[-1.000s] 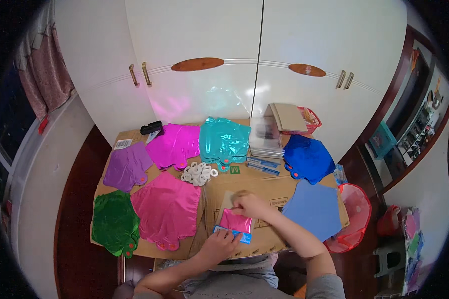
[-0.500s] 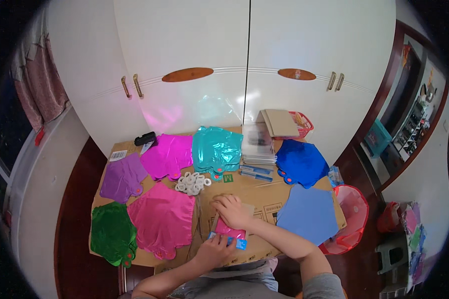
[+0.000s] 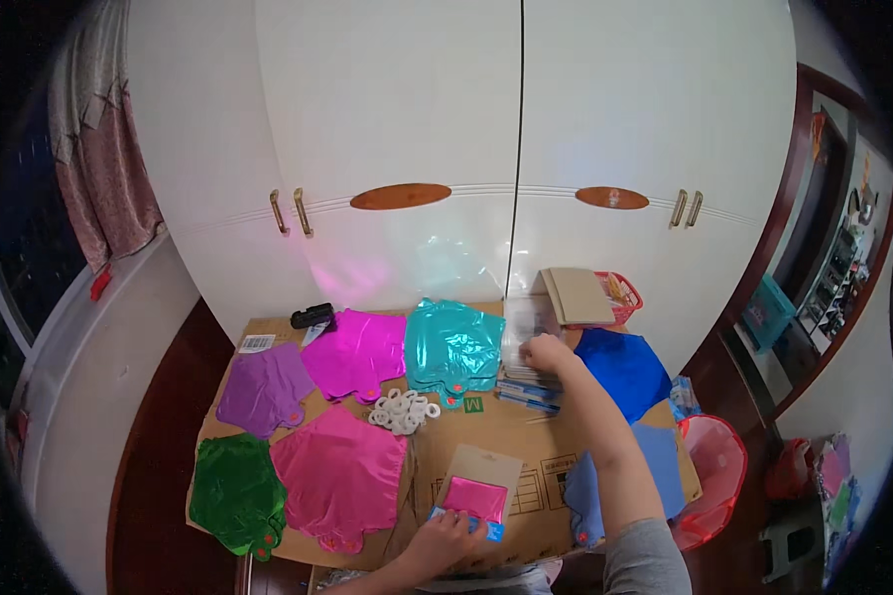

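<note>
My left hand (image 3: 445, 538) is closed on a small blue packet (image 3: 494, 533) at the near edge of the cardboard-covered table. Above that packet a folded pink foil piece (image 3: 474, 498) lies on a brown backing card (image 3: 487, 464) with a hang hole. My right arm stretches forward, and my right hand (image 3: 546, 353) has its fingers closed at the stack of clear plastic bags (image 3: 519, 335); its fingertips are partly hidden. Beside this stack, nearer me, lie several slim blue-and-white packets (image 3: 528, 395).
Flat foil balloons lie around: teal (image 3: 453, 347), magenta (image 3: 359, 352), purple (image 3: 264, 392), green (image 3: 236, 491), pink (image 3: 339, 474), dark blue (image 3: 622, 372), light blue (image 3: 660, 456). White rings (image 3: 403, 411) are heaped centrally. Brown cards (image 3: 577, 297) rest by a red basket (image 3: 620, 296). A red bin (image 3: 714, 476) stands right.
My right hand has left the pink foil and backing card and reached forward to the clear bags. My left hand stays at the blue packet. The view has tilted up.
</note>
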A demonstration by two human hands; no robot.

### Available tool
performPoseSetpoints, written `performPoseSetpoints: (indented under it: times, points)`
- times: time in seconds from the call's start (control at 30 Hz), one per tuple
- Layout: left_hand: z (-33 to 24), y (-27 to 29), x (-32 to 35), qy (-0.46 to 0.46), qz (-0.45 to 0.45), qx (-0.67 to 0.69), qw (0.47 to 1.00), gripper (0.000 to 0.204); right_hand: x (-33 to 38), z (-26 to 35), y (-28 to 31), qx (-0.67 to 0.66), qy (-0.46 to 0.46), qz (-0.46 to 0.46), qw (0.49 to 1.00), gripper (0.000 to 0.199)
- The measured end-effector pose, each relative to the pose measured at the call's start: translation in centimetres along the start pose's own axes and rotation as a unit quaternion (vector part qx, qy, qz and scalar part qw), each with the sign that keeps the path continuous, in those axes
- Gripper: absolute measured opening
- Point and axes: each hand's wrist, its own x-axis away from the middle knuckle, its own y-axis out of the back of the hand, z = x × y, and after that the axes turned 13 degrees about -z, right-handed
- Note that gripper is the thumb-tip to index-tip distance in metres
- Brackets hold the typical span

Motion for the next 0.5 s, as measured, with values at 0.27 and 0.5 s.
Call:
performPoseSetpoints:
  times: [0.27, 0.5]
  points:
    - [-0.1, -0.5, -0.1, 0.001, 0.012, 0.014, 1.000, 0.023, 1.1, -2.3, -1.4, -0.129, -0.075, -0.205, 0.967, 0.021]
    - [-0.1, -0.8, -0.2, -0.005, 0.028, 0.017, 0.999, 0.023, 2.5, -2.2, -1.0, -0.107, -0.033, -0.234, 0.966, 0.023]
